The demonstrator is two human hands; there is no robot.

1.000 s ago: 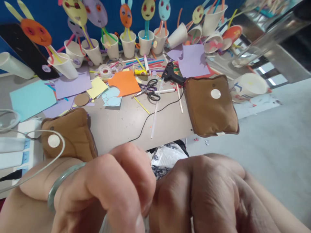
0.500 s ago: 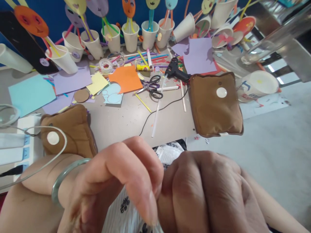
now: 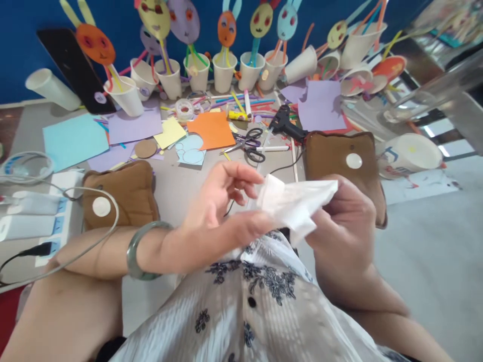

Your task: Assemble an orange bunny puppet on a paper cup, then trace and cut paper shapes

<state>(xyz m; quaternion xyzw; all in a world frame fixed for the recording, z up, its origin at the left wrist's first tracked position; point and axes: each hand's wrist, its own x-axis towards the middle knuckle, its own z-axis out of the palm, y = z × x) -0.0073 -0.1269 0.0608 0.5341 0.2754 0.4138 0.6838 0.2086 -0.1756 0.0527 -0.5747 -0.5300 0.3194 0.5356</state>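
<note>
Both my hands hold a crumpled white tissue [image 3: 298, 201] in front of my chest, above the table's near edge. My left hand [image 3: 222, 206], with a green bangle on its wrist, pinches the tissue's left side between thumb and fingers. Gripping the tissue's right side is my right hand [image 3: 345, 229], fingers closed. A brown padded pouch [image 3: 121, 193] with a white disc lies left of my left forearm. A second brown pouch [image 3: 345, 153] lies just behind my right hand.
The grey table [image 3: 181, 186] carries coloured paper sheets, black scissors [image 3: 249, 146], a black glue gun [image 3: 289, 125] with its cord, tape, straws and pens. A row of white paper cups with paper-face puppets lines the back. A white power strip [image 3: 30, 216] sits at the left edge.
My hands were clenched together close under the camera; now they have moved away and lower, and a white tissue shows between them. The view has tilted down, showing my patterned white shirt.
</note>
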